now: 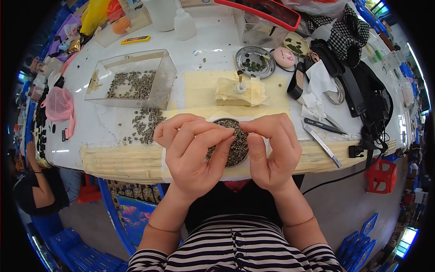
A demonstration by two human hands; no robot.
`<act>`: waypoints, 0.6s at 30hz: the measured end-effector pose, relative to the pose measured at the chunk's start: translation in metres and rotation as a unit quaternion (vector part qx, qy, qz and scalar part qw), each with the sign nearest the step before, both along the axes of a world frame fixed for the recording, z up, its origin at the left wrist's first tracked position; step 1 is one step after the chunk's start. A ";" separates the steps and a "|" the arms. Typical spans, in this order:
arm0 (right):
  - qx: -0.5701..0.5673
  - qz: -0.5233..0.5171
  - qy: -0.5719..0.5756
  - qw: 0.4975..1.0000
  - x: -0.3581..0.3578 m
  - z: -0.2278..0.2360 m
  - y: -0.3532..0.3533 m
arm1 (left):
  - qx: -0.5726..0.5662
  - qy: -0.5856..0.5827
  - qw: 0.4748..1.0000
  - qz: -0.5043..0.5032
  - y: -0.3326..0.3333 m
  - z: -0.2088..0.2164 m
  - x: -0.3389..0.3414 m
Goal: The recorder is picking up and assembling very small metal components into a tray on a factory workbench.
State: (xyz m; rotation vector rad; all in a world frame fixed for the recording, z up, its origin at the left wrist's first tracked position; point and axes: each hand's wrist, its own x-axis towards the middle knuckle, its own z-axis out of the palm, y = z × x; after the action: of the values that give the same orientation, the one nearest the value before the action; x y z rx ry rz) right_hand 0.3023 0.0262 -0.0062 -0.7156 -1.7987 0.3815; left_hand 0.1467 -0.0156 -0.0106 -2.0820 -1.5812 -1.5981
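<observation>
Head view: left hand (pixel 192 156) fingers pinched, right hand (pixel 274 156) fingers slightly parted, at a dish (pixel 236 166), anything held indiscernible.

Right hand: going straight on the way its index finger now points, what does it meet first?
Probably the left hand, whose fingertips lie across from the right hand, above the round dish of small grey parts. Depth is unclear; it could narrowly miss.
</observation>
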 end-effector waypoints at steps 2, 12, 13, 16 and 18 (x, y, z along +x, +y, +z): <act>-0.001 0.003 0.013 1.000 0.001 0.003 -0.003 | 0.001 -0.010 1.000 0.004 0.001 -0.001 0.000; -0.030 0.023 -0.021 0.999 -0.002 -0.002 0.001 | 0.011 -0.014 1.000 0.000 0.002 -0.001 0.000; -0.031 0.023 -0.017 0.999 -0.002 -0.003 0.002 | 0.015 -0.005 1.000 0.005 0.002 -0.001 -0.001; -0.021 0.008 -0.025 0.999 -0.002 -0.003 0.001 | 0.015 0.022 0.999 0.023 0.001 -0.001 0.000; 0.003 -0.010 -0.030 0.999 -0.002 -0.002 0.000 | -0.003 0.042 0.999 0.033 -0.001 0.003 0.002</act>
State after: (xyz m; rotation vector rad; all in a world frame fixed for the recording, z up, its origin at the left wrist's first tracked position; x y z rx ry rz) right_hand 0.3003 0.0265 -0.0084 -0.7476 -1.8466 0.3439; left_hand 0.1492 -0.0169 -0.0073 -2.0466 -1.6116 -1.4678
